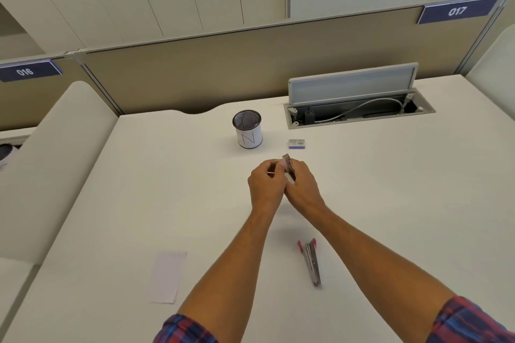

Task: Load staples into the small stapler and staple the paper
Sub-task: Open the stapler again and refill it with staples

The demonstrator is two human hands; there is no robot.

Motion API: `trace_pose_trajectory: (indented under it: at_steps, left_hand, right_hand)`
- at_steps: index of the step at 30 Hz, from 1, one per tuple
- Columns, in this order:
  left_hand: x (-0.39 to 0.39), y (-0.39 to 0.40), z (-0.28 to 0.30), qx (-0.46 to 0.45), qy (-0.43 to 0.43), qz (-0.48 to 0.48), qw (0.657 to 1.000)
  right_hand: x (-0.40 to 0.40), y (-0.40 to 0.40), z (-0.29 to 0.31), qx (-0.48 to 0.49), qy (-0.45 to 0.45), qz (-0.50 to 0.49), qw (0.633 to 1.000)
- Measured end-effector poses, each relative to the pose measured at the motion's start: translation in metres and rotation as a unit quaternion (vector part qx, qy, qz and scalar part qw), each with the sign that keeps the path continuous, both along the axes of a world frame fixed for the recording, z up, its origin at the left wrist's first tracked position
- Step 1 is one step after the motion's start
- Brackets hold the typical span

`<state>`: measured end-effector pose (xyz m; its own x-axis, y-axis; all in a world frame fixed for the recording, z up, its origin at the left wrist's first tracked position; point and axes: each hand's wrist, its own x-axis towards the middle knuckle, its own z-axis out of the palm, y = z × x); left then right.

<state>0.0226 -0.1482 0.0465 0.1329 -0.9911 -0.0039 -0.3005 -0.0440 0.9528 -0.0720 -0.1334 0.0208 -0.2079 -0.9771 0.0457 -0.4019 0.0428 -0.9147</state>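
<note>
My left hand (264,186) and my right hand (302,188) meet above the middle of the white desk (390,203). Between their fingertips is a small silvery staple holder (287,161), which my right hand grips. My left hand pinches a thin silvery strip of staples (271,173) beside it. The small stapler (311,262), pink and metal, lies hinged open on the desk near my right forearm. A white slip of paper (168,277) lies flat to the front left. A small purple and white staple box (296,143) sits just beyond my hands.
A round pen cup (247,132) stands behind my hands to the left. A cable hatch (359,113) with a raised lid is open at the back right. A beige partition (223,69) closes off the far edge.
</note>
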Motion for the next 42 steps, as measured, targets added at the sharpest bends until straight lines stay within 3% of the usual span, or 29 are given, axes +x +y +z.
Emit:
trace_pose_trajectory:
  at_steps: [8,13,22,28,33,42]
  left_hand:
    - [-0.026,0.071,-0.013,0.062,0.022,-0.047,0.997]
    - [-0.045,0.1,-0.024,0.117,0.022,-0.095,0.988]
    - [-0.071,0.138,-0.042,0.131,-0.072,-0.177,0.973]
    - [-0.074,0.139,-0.048,0.106,-0.101,-0.199,0.969]
    - [-0.074,0.138,-0.051,0.136,-0.087,-0.189,0.969]
    - [-0.074,0.14,-0.048,0.113,-0.148,-0.189,0.964]
  right_hand:
    - [-0.044,0.082,-0.019,-0.01,-0.044,-0.006,0.999]
    - [-0.072,0.114,-0.033,0.0,0.001,-0.078,0.997]
    - [-0.106,0.164,-0.053,0.048,0.173,-0.083,0.98]
    - [-0.105,0.17,-0.052,0.07,0.19,-0.112,0.973]
    - [-0.102,0.17,-0.049,0.096,0.221,-0.123,0.963]
    - [-0.1,0.171,-0.05,0.119,0.237,-0.144,0.953]
